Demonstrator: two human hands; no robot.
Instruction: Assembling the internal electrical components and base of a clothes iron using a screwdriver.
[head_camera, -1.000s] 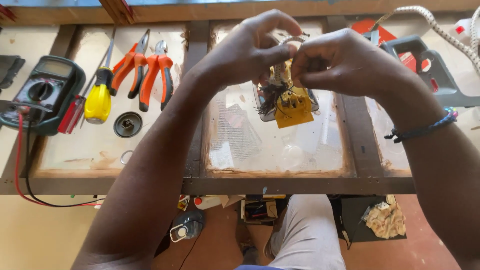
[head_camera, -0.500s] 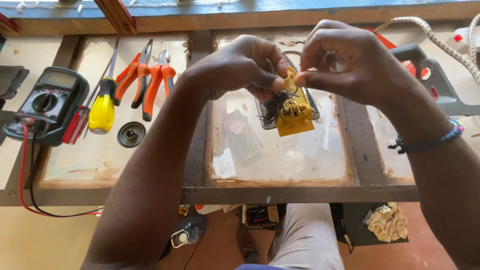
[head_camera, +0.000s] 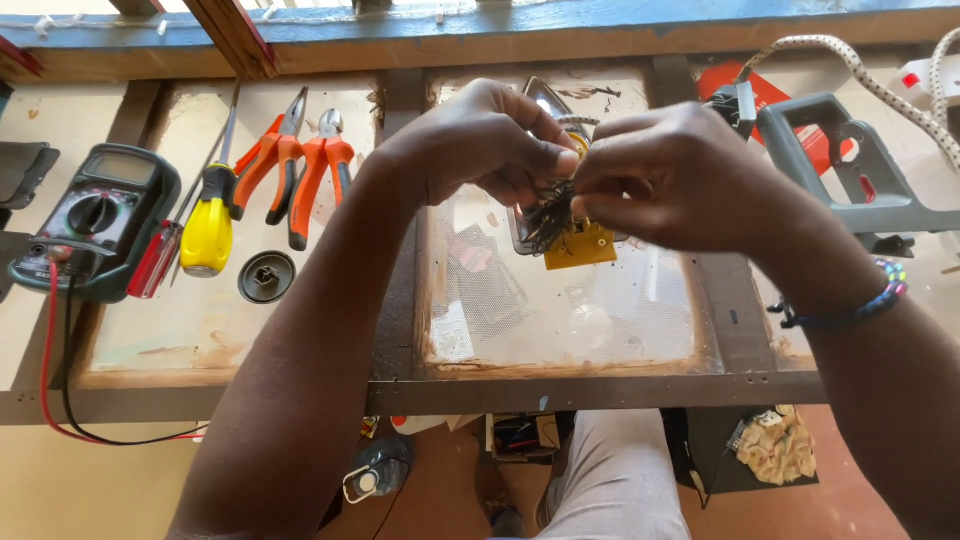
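The small yellow plastic part with dark wires (head_camera: 578, 243) shows only its lower corner and a tuft of strands; the rest sits behind the fingers of the left hand (head_camera: 480, 150) and right hand (head_camera: 670, 175), so where the fingertips pinch it cannot be told. Just behind the hands, a dark flat device with a shiny face (head_camera: 548, 100) is mostly covered. Far right of the right hand, the grey plastic tool handle (head_camera: 850, 170) and the white braided cord (head_camera: 850, 65) run off the edge. Under the glass pane below the hands, the objects are blurred beyond telling
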